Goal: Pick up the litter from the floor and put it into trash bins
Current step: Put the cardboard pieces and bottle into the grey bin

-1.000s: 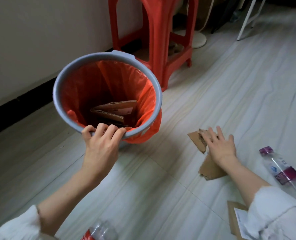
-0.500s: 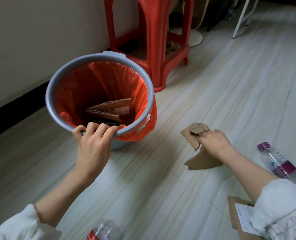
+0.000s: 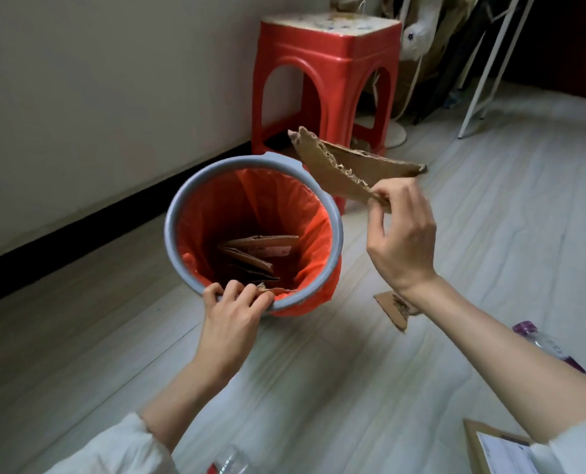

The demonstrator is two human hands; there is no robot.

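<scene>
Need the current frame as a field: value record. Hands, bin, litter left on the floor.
left hand: grips near rim of grey trash bin
right hand: pinches torn cardboard piece, held in the air beside the bin's right rim
bin contents: cardboard scraps inside orange liner
floor litter: cardboard scrap; plastic bottle, purple cap
background: red plastic stool

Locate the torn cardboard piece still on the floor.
Head view, right of centre: the cardboard scrap lies on the floor just right of the bin, partly hidden under the right wrist.
</scene>
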